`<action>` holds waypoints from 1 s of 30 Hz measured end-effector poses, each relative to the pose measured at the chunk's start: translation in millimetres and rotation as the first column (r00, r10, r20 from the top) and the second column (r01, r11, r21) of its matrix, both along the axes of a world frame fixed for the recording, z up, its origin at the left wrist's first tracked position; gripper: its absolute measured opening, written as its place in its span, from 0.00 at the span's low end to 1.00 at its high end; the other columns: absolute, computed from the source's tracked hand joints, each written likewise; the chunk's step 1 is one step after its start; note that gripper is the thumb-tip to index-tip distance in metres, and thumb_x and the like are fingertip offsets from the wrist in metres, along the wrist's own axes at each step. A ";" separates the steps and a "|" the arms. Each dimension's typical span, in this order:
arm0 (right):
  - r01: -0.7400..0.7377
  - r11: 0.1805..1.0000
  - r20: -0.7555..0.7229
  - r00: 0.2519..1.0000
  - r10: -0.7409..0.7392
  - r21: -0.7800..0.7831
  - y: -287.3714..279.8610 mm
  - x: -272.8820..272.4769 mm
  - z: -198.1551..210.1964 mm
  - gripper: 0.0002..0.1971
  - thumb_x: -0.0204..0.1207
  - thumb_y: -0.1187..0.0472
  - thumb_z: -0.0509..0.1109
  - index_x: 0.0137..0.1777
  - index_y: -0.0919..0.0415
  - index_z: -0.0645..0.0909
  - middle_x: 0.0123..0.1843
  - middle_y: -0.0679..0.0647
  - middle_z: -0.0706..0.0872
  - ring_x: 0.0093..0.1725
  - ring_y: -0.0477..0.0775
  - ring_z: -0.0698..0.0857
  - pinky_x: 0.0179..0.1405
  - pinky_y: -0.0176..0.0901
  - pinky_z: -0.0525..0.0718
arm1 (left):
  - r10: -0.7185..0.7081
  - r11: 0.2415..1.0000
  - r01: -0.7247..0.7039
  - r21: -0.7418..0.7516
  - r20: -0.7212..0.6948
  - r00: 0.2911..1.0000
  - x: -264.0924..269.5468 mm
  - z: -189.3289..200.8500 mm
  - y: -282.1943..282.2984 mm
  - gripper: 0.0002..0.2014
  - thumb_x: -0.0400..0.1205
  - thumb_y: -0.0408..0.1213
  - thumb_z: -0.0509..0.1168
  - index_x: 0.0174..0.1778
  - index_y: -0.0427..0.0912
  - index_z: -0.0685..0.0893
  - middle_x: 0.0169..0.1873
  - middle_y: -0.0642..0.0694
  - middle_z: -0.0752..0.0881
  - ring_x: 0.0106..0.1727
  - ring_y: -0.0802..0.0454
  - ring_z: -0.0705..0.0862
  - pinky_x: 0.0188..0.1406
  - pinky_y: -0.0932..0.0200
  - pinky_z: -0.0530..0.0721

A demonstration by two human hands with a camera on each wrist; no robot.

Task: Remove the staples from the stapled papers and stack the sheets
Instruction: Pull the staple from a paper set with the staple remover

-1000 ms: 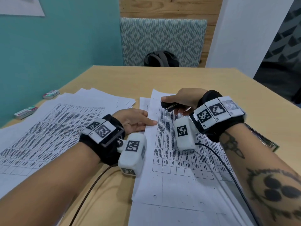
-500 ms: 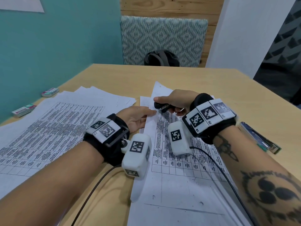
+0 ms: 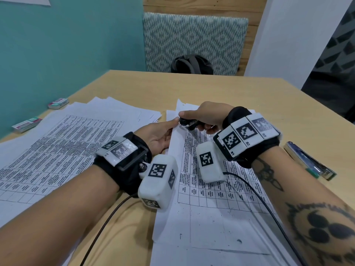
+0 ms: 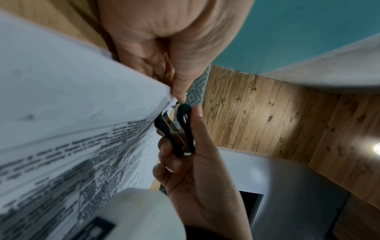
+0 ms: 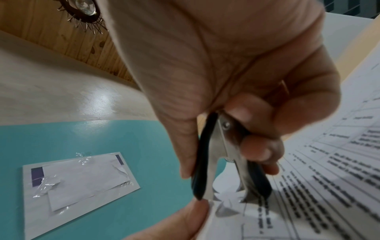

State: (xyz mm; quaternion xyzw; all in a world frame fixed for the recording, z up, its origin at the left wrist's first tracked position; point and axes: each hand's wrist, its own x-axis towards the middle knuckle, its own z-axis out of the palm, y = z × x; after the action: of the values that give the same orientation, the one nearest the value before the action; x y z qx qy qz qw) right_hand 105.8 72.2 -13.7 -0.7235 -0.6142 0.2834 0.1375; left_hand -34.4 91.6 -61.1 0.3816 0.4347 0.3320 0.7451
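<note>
The white stapled papers printed with black tables (image 3: 207, 189) lie on the pale wooden bench (image 3: 221, 89), near edge closest. At their far left corner the left hand (image 3: 155, 137) pinches the lifted sheet edge. Touching that corner, the right hand (image 3: 207, 117) has its fingers (image 5: 261, 149) clenched round a black-handled metal staple remover (image 3: 189, 122). Loose printed sheets (image 3: 63, 150) spread leftward.

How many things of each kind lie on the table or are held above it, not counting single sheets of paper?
Staple remover: 1, gripped by the right hand
Stapler: 1
Small boxes by the teal wall: 2
Groups of printed papers: 2, the loose spread and the set pinched by the left hand
Total: 6
</note>
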 end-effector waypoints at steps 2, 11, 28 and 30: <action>0.007 1.000 -0.004 1.000 -0.007 0.002 -0.8 -0.2 0.7 0.26 0.76 0.37 0.63 0.43 0.63 0.80 0.28 0.53 0.77 0.28 0.51 0.72 0.41 0.44 0.75 | -0.009 1.000 0.009 0.005 -0.037 0.999 -0.1 0.9 -1.0 0.10 0.82 0.41 0.62 0.45 0.37 0.82 0.34 0.43 0.87 0.27 0.54 0.87 0.27 0.63 0.86; 0.020 1.000 -0.028 0.999 -0.020 -0.003 -3.1 -1.4 2.3 0.24 0.75 0.38 0.64 0.38 0.61 0.79 0.27 0.53 0.77 0.27 0.51 0.72 0.39 0.43 0.73 | -0.010 0.999 0.014 0.050 -0.079 0.997 0.7 2.1 -3.8 0.11 0.83 0.41 0.61 0.41 0.38 0.81 0.21 0.46 0.87 0.20 0.56 0.86 0.20 0.66 0.84; 0.053 0.998 -0.055 0.997 -0.051 0.031 -2.8 -3.8 0.7 0.22 0.74 0.42 0.69 0.44 0.64 0.80 0.26 0.53 0.77 0.27 0.51 0.73 0.38 0.43 0.74 | -0.059 0.997 0.063 0.050 -0.079 0.995 -0.2 0.8 -1.6 0.11 0.84 0.40 0.60 0.41 0.39 0.82 0.23 0.47 0.88 0.23 0.57 0.86 0.26 0.66 0.85; 0.067 0.997 -0.066 0.996 -0.065 0.027 -2.7 -4.2 -0.1 0.22 0.74 0.42 0.69 0.45 0.65 0.80 0.26 0.53 0.77 0.25 0.51 0.72 0.33 0.41 0.73 | -0.059 0.997 0.063 0.050 -0.079 0.995 0.0 0.5 -1.6 0.11 0.83 0.40 0.60 0.41 0.39 0.82 0.23 0.47 0.88 0.23 0.57 0.86 0.25 0.66 0.85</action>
State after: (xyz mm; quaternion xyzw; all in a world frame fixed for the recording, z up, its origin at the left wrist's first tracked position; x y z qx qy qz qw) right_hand 101.6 69.5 -13.8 -0.7319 -0.5893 0.2928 0.1773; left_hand -34.4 90.0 -60.6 0.4269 0.4424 0.3055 0.7272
